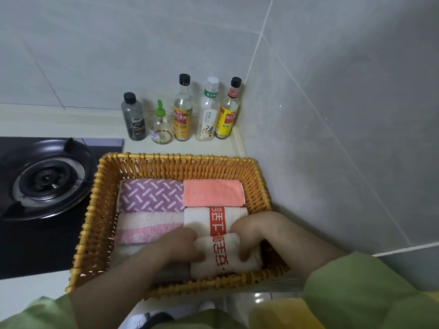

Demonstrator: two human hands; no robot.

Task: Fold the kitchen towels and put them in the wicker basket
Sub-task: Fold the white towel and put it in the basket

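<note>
Folded white towel (222,256), red-lettered: gripped at both ends by curled left hand (180,244) and right hand (251,233), set in near right corner of wicker basket (97,198) on bench (133,147).

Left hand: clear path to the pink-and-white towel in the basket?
Probably yes: the pink-and-white towel lies uncovered right beside the left hand, but that hand would first have to let go of the nearer red-lettered towel.

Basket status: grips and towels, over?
Left grip and right grip hold front white towel, down in basket. Other folded towels alongside. Nothing in the way.
</note>
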